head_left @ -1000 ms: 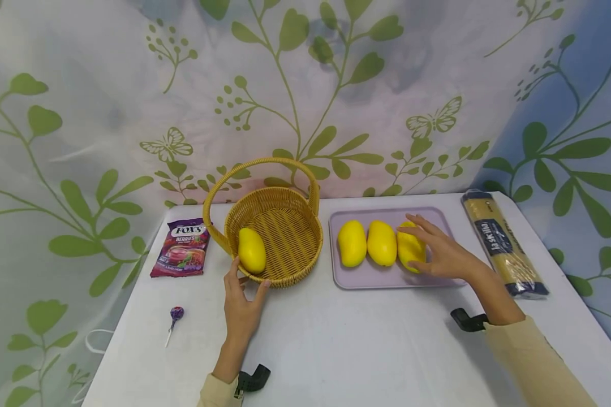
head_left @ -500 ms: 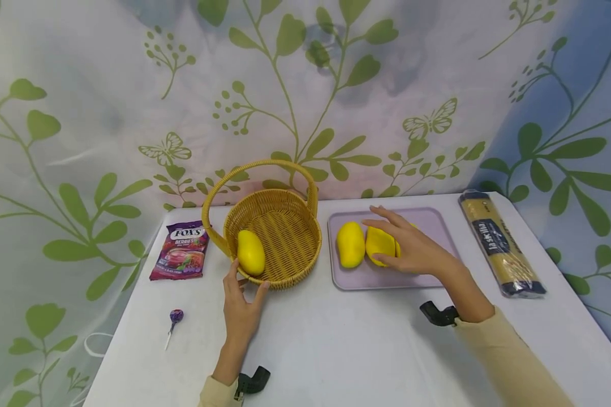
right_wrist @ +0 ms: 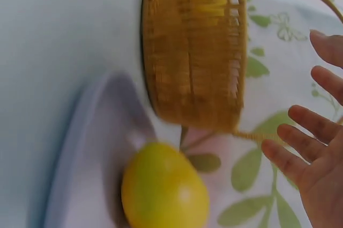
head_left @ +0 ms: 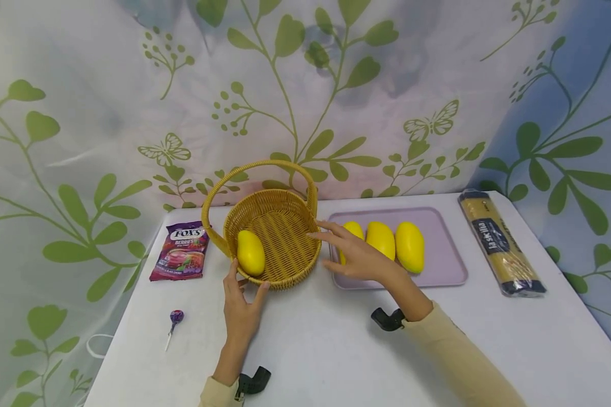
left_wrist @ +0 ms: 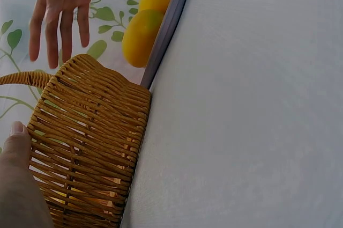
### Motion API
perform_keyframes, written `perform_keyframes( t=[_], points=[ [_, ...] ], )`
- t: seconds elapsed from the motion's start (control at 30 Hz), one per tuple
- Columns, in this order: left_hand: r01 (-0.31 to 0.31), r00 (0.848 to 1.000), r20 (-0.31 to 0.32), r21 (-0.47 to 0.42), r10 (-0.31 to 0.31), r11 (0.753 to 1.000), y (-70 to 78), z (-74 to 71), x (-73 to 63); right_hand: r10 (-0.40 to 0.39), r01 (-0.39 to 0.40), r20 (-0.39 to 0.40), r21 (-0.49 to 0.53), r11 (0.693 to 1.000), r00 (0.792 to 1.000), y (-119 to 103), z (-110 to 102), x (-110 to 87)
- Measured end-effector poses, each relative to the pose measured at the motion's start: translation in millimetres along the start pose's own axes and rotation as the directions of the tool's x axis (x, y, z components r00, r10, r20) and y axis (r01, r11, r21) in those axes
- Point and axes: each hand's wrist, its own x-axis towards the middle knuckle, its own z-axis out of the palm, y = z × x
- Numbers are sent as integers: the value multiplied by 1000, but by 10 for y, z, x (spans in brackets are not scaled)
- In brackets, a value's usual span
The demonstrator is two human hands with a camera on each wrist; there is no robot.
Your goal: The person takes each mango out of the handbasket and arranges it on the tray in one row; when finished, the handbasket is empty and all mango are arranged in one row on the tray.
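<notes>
A yellow wicker basket (head_left: 290, 249) with a tall arched handle stands at the middle left of the table; one yellow mango (head_left: 251, 252) lies inside, against its left wall. My left hand (head_left: 241, 308) touches the basket's near-left rim with spread fingers, and its thumb (left_wrist: 17, 137) rests against the woven wall. Between basket and tray, my right hand (head_left: 358, 254) hovers with fingers extended and nothing in them, fingertips over the right rim. On the lilac tray (head_left: 445, 249) lie a left mango (head_left: 353, 228), partly hidden by that hand, a middle mango (head_left: 381, 238) and a right mango (head_left: 410, 247).
Left of the basket lies a purple Fox's Berries candy bag (head_left: 180, 251), and nearer the front a wrapped lollipop (head_left: 175, 325). A pack of spaghetti (head_left: 501, 243) lies right of the tray. A patterned curtain (head_left: 356, 113) hangs behind the white table (head_left: 326, 350).
My right hand has moved left, from over the right mango across the tray to the basket's right rim. All the mangoes stay in place. The left hand has kept its spot on the basket.
</notes>
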Motion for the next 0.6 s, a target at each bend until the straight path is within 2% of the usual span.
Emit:
perform_keyframes(
  t=[0.1,0.37,0.6],
  points=[
    [-4,1000,-2,3,4,1000,-11,5,-6,-7,6,10,34,999,1000,-58,110,91],
    [-17,1000,-1,3,17,1000,-10,12,-2,-33,32,12,47,998,999,-159,288,291],
    [-25,1000,-12,0,25,1000,-31,21,-1,-10,7,44,75,997,999,-161,441,405]
  ],
)
